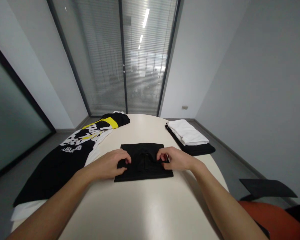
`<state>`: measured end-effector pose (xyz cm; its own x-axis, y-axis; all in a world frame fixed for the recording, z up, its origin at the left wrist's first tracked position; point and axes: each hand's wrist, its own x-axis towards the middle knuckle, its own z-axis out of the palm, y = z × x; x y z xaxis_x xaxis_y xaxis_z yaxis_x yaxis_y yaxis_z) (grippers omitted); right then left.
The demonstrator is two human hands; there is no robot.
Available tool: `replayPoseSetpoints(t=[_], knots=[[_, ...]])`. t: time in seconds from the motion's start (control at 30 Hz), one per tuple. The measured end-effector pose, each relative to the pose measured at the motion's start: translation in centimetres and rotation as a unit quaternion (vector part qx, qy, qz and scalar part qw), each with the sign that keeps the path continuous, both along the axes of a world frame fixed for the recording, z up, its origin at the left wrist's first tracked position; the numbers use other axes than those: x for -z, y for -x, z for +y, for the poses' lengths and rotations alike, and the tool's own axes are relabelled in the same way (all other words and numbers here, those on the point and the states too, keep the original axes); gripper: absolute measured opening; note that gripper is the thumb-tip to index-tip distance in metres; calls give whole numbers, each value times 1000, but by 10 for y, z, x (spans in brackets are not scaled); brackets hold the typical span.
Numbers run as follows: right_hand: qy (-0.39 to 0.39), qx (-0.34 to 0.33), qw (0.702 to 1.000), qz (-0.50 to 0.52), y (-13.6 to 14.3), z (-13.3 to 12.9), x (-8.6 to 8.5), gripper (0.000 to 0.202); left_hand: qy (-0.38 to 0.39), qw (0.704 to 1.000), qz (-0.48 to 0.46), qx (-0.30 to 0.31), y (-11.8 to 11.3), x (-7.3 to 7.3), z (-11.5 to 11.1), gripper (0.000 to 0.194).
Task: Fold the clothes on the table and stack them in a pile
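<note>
A black folded garment (pixel 145 171), with a round neckline at its middle, lies flat on the table in front of me. It looks like a T-shirt. Over its left edge rests my left hand (pixel 115 163), fingers bent and thumb held apart from them. My right hand (pixel 173 158) touches the right side of the garment, its fingers curled near the neckline and a gap between them and the thumb. Neither hand visibly grips the cloth.
The pale table (pixel 140 206) has a curved edge. Along its left side lie a black, yellow and white printed shirt (pixel 72 160) and white cloth beneath. At right, folded white cloth (pixel 187 131) sits on folded black cloth (pixel 197 150). An orange chair (pixel 272 216) stands at lower right.
</note>
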<state>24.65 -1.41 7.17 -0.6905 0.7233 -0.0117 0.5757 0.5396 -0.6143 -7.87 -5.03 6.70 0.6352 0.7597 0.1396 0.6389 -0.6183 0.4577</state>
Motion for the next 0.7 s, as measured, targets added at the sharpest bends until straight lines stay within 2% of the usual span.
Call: replayPoseSetpoints(t=[0.17, 0.27, 0.37, 0.43, 0.7], knots=[[77, -2, 996, -35, -5, -1, -2, 25, 67, 997, 27, 25, 7, -2, -1, 18], [86, 2, 994, -68, -4, -2, 0, 25, 110, 992, 55, 5, 9, -1, -5, 19], [55, -1, 995, -85, 0, -6, 2, 45, 118, 990, 69, -19, 8, 0, -8, 31], [30, -7, 995, -98, 4, -8, 2, 49, 114, 991, 69, -15, 6, 3, -7, 29], [-162, 30, 984, -74, 6, 4, 14, 24, 0, 998, -25, -64, 7, 30, 15, 17]])
